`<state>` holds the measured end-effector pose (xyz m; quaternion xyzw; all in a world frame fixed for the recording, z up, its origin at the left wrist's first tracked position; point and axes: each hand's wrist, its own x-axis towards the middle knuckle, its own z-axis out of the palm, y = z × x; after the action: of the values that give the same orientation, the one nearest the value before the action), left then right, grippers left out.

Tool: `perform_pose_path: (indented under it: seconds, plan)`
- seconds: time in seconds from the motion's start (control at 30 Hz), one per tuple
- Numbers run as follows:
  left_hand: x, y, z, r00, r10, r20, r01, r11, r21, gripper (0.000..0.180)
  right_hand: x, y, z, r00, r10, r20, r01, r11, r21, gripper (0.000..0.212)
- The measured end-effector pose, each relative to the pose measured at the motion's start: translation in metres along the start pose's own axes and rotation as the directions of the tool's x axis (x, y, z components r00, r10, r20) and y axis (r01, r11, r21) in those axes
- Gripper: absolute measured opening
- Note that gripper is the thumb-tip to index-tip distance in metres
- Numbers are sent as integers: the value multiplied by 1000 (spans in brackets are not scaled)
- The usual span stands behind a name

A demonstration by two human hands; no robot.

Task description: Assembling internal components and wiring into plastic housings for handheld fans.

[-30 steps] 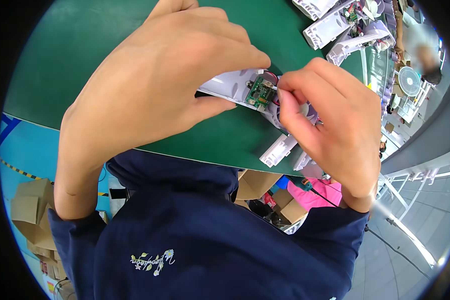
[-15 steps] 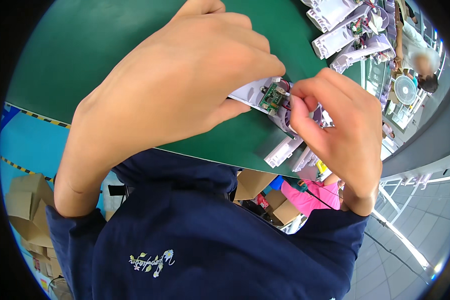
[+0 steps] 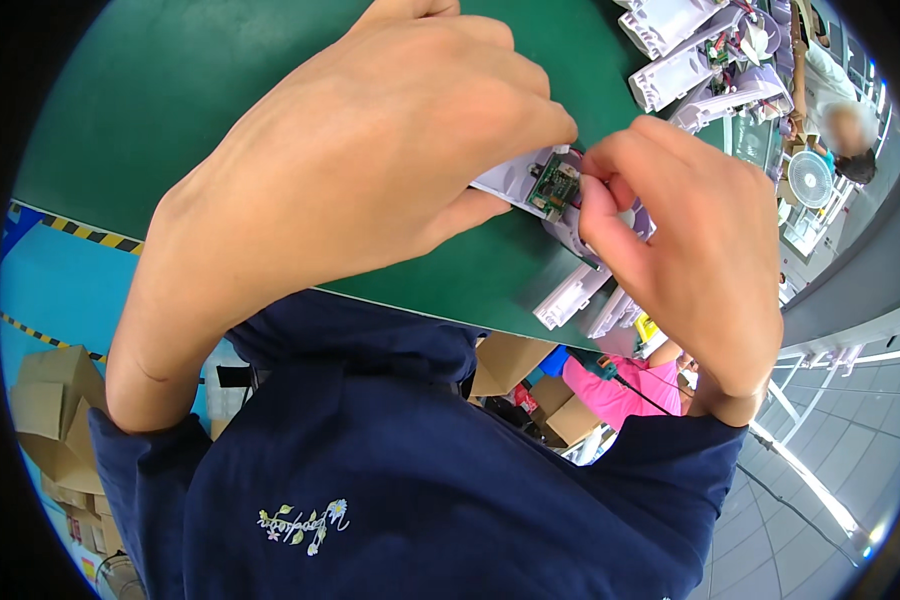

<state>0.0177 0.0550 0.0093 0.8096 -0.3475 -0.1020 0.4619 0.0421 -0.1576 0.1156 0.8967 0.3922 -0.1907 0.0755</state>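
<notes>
My left hand (image 3: 400,140) is closed around a pale lilac plastic housing (image 3: 507,180), gripping it between thumb and fingers above the table. Set in this housing is a small green circuit board (image 3: 554,188). Thin red and dark wires show by the board's edge. Thumb and forefinger of my right hand (image 3: 685,225) pinch together at the right side of the board. Whatever lies between those fingertips is hidden. The round end of the housing is partly covered by my right hand.
The green table (image 3: 200,80) has a curved edge near my body. Several similar lilac housings (image 3: 670,80) with boards and wires lie at the far right. More housing pieces (image 3: 573,295) lie near the front edge. Beyond are a co-worker in pink (image 3: 610,395), cardboard boxes (image 3: 55,400) and a fan (image 3: 810,180).
Both hands and the housing have shifted slightly to the right. My right fingertips now sit closer against the board, and the pale bit seen beside them before is covered.
</notes>
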Motion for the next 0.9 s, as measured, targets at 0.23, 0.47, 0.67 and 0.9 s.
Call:
perform_pose_path:
  seconds: [0.23, 0.47, 0.67, 0.9]
  plan:
    - [-1, -2, 3, 999, 39, -13, -39, 999, -12, 26, 3, -5, -5, 996, -32, 85, 36, 998, -42, 6]
    - [-3, 2, 10, 989, 49, -141, -52, 999, -15, 24, -4, -13, 2, 1000, -13, -10, 13, 999, -33, 8]
    - [1, -5, 13, 981, 115, -158, -107, 993, 57, 22, 2, -15, -2, 998, -9, 65, 20, 985, -170, 8]
    - [-4, -8, 19, 969, 155, -191, -141, 987, 82, 18, 1, -6, 0, 999, -13, 40, 16, 998, -69, 7]
